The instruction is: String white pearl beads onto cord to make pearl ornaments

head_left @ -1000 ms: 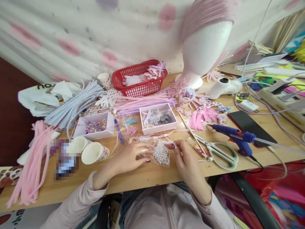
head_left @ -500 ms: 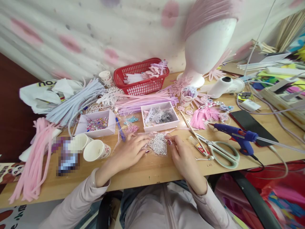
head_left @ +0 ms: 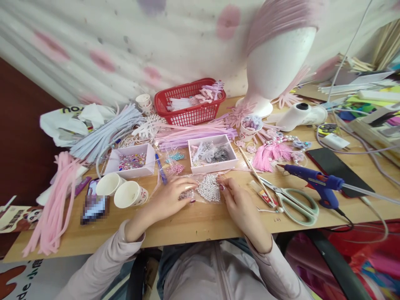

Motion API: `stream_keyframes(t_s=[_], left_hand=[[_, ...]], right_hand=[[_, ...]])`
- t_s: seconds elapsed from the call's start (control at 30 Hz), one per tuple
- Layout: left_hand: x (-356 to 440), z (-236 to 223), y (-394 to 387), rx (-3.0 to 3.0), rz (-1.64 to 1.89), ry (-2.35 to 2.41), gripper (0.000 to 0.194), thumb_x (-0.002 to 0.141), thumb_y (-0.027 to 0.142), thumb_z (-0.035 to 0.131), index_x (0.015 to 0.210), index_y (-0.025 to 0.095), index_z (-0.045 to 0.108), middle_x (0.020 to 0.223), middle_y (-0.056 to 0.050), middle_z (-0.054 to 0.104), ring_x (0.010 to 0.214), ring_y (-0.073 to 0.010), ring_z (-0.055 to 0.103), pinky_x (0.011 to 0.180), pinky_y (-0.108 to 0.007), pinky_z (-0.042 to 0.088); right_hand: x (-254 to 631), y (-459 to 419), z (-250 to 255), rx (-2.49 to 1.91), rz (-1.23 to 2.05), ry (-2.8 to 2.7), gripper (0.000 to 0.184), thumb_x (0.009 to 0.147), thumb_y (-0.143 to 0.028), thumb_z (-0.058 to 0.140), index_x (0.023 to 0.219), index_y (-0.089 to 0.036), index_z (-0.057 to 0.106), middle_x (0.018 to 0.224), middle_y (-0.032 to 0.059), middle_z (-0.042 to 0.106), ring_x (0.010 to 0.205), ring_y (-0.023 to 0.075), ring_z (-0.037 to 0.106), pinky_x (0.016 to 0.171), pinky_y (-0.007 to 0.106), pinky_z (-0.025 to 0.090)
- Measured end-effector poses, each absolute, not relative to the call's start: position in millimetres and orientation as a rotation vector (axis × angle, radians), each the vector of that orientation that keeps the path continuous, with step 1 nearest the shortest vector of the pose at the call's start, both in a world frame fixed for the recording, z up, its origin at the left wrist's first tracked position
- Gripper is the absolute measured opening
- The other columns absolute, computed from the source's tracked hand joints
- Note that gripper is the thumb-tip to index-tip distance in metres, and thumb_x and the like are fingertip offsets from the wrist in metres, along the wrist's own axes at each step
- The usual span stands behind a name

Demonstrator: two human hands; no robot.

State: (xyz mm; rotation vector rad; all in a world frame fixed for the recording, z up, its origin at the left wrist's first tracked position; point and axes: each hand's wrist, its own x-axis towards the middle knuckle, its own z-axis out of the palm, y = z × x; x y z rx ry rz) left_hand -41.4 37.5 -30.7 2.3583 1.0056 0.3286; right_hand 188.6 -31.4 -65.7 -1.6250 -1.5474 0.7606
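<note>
A small clear bag of white pearl beads (head_left: 208, 188) lies on the wooden table (head_left: 193, 227) in front of me. My left hand (head_left: 170, 198) rests on the bag's left side, fingers curled over the plastic. My right hand (head_left: 235, 200) pinches the bag's right edge with thumb and forefinger. Just behind the bag stands a white box of white and dark trinkets (head_left: 211, 153).
Two paper cups (head_left: 125, 191) lie to the left. A white box of coloured gems (head_left: 131, 160), pink and lilac pipe cleaners (head_left: 193, 133), a red basket (head_left: 190, 106) and a white foam head (head_left: 276, 66) stand behind. Scissors (head_left: 293, 204), a blue glue gun (head_left: 315, 183) and a phone (head_left: 334, 166) lie right.
Both hands moved slightly away from me with the pearl bag and lowered it onto the table. The camera view shifted a little to the left.
</note>
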Motion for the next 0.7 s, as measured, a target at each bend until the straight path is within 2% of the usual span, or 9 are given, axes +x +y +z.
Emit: stream_keyframes(t_s=[0.1,0.27,0.33,0.47,0.57,0.7], left_hand=[[-45.5,-26.3,39.3,2.231,0.433,0.981,0.028,0.093,0.022,0.061,0.118,0.022,0.072,0.126,-0.009,0.073,0.123,-0.0243,0.064,0.109,-0.046,0.049],[-53.0,-14.5,40.7,2.142,0.415,1.041,0.029,0.094,0.022,0.053,0.113,0.022,0.075,0.123,-0.008,0.076,0.119,-0.0228,0.067,0.107,-0.045,0.051],[-57.8,-9.0,40.2,2.114,0.425,1.089,0.031,0.094,0.022,0.05,0.111,0.021,0.076,0.123,-0.008,0.076,0.119,-0.023,0.068,0.106,-0.044,0.053],[-67.3,0.1,32.9,2.082,0.54,1.243,0.029,0.092,0.024,0.055,0.11,0.021,0.078,0.121,-0.008,0.077,0.117,-0.0248,0.07,0.102,-0.043,0.057],[-68.8,0.2,17.8,2.082,0.802,1.429,0.024,0.092,0.023,0.059,0.103,0.021,0.08,0.113,-0.007,0.08,0.108,-0.0241,0.074,0.1,-0.043,0.059],[-57.2,-8.5,-8.9,1.91,1.265,1.494,0.022,0.092,0.017,0.064,0.104,0.025,0.08,0.111,-0.003,0.08,0.103,-0.0204,0.076,0.098,-0.038,0.06]], right_hand=[[190.1,-30.3,-64.7,-1.623,0.759,-1.544,0.019,0.099,-0.024,0.041,0.105,-0.021,0.059,0.103,0.013,0.076,0.094,0.0308,0.072,0.083,0.045,0.053],[190.6,-30.0,-64.2,-1.592,0.775,-1.523,0.017,0.098,-0.024,0.042,0.101,-0.022,0.059,0.106,0.0122,0.076,0.096,0.0303,0.071,0.083,0.043,0.052],[190.9,-30.9,-63.7,-1.594,0.772,-1.498,0.016,0.098,-0.025,0.044,0.101,-0.022,0.059,0.1,0.0117,0.075,0.091,0.0303,0.07,0.08,0.042,0.051],[190.3,-32.6,-58.6,-1.577,0.751,-1.408,0.014,0.1,-0.029,0.044,0.098,-0.022,0.057,0.091,0.0097,0.072,0.082,0.0276,0.067,0.073,0.038,0.049],[185.1,-32.9,-52.2,-1.488,0.785,-1.375,0.018,0.103,-0.031,0.042,0.09,-0.024,0.053,0.08,0.0035,0.066,0.072,0.0205,0.064,0.066,0.031,0.047],[171.7,-33.8,-45.7,-1.372,0.838,-1.384,0.02,0.105,-0.033,0.041,0.089,-0.024,0.05,0.069,-0.003,0.051,0.06,0.015,0.052,0.058,0.027,0.043]])
